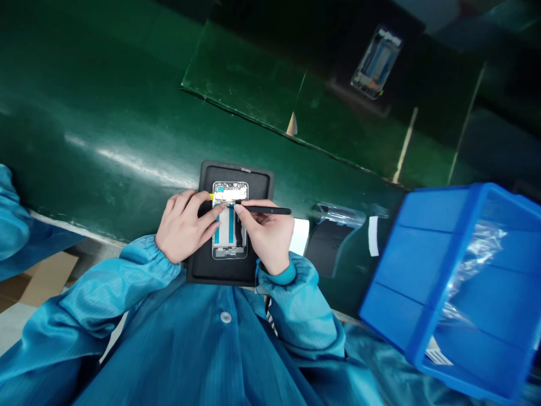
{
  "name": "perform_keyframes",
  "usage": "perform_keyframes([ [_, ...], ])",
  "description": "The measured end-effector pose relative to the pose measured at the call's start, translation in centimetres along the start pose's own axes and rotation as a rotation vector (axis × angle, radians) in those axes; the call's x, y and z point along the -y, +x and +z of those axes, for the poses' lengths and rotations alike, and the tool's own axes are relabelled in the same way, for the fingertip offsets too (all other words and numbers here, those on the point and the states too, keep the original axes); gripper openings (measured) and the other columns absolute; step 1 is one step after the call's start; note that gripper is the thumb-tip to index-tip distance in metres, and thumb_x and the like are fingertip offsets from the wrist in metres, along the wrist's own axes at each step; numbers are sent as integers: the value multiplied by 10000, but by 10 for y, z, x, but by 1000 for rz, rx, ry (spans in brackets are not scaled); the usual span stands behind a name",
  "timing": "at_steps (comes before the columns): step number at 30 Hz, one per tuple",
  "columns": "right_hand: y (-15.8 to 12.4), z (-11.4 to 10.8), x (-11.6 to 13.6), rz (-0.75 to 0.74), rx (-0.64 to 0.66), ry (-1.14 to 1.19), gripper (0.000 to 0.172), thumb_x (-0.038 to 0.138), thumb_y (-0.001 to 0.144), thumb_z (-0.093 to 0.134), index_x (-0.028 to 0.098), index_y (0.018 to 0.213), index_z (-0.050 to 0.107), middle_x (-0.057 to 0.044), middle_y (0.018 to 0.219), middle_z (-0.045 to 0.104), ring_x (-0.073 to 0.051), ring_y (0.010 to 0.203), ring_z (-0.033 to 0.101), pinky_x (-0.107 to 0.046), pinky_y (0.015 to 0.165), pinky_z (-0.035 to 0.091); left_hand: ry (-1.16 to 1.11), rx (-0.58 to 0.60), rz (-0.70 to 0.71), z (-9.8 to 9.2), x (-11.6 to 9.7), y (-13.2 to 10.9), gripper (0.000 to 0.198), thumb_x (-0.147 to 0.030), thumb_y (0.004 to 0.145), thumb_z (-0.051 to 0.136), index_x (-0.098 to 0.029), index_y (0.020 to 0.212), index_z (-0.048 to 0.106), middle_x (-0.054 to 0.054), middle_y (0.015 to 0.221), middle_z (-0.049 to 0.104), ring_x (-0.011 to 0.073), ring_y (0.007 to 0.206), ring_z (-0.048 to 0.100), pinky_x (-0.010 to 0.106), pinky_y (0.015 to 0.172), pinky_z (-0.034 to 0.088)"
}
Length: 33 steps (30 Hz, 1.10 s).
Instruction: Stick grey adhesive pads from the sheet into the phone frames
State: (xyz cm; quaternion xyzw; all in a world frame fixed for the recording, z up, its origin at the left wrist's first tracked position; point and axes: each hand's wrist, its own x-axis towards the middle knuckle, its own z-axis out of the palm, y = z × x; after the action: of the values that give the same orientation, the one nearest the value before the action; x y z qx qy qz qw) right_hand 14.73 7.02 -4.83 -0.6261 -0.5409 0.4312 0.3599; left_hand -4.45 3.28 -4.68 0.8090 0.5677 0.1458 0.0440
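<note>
Fingers of the left hand [183, 223] loosely curled and lying across the upper part of a bare smartphone frame with teal strips and a white band [230, 228], tips touching it, no clear pinch. Fingers of the right hand [266, 237] closed in a pen grip on a slim matte-black pick [268, 210], shaft running out to the right, near end over the middle of the frame and partly hidden by the fingertips. Just beside the left fingers, a small yellow tab [211, 196] at the frame's upper left edge.

Frame lying flat in the centre of a black rubber work mat with a raised rim [236, 276], the mat resting on a glossy dark-green bench [105, 141] close against the front of a shiny teal-blue button-front smock [225, 317]. Just right of the mat, a white paper slip [300, 237], then a curved black holder wrapped in clear plastic film [338, 214].

Farther right, a tilted bright-blue plastic bin [422, 265] holding a crumpled clear plastic bag [477, 265]. Beyond the mat, a raised dark-green panel [240, 79], and well apart at upper right, a second phone frame [376, 62] on a dark surface. At the far left, another blue sleeve [12, 220]; below the bench edge, a sheet of brown cardboard [48, 279] on the floor.
</note>
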Motion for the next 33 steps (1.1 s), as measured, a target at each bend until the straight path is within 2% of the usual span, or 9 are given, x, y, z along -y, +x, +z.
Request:
perform_keyframes([
  [5, -2, 0, 3, 4, -38, 2, 194, 369, 794, 796, 203, 887, 759, -51, 820, 787, -201, 696, 750, -319, 659, 630, 24, 13, 44, -1, -1, 1, 345, -358, 971, 553, -258, 1279, 671, 124, 1256, 633, 321, 1203, 519, 478, 946, 426],
  [13, -21, -9, 12, 18, -91, 164, 184, 316, 752, 835, 199, 867, 753, -37, 841, 790, -190, 745, 759, -311, 706, 647, 62, 89, 75, -6, -4, 7, 367, -283, 980, 507, -255, 1326, 627, 116, 1322, 620, 334, 1244, 513, 495, 973, 441],
  [18, -34, -4, 3, 35, -67, 243, 167, 298, 750, 834, 200, 860, 754, -33, 818, 789, -181, 712, 753, -301, 671, 643, 48, 132, 149, -13, 5, 13, 338, -310, 969, 543, -313, 1290, 651, 116, 1312, 605, 329, 1219, 514, 489, 955, 466],
  [22, -33, -1, -6, 6, -84, 294, 170, 301, 751, 830, 206, 869, 753, -34, 839, 790, -190, 762, 759, -322, 721, 648, 51, 151, 207, -16, 14, 14, 324, -365, 934, 617, -333, 1249, 681, 117, 1340, 573, 343, 1218, 499, 485, 941, 480],
  [29, -31, -1, -8, -21, -71, 319, 169, 296, 749, 831, 206, 870, 755, -35, 846, 788, -190, 774, 758, -322, 739, 644, 25, 122, 152, -16, 15, 13, 337, -390, 969, 559, -239, 1237, 696, 117, 1298, 632, 319, 1203, 519, 473, 951, 479],
  [33, -31, -1, -11, -23, -59, 324, 174, 296, 753, 832, 208, 883, 755, -37, 870, 788, -191, 800, 759, -321, 760, 643, 82, 136, 156, -17, 13, 15, 331, -389, 993, 510, -242, 1221, 701, 99, 1291, 647, 314, 1184, 540, 473, 942, 467],
])
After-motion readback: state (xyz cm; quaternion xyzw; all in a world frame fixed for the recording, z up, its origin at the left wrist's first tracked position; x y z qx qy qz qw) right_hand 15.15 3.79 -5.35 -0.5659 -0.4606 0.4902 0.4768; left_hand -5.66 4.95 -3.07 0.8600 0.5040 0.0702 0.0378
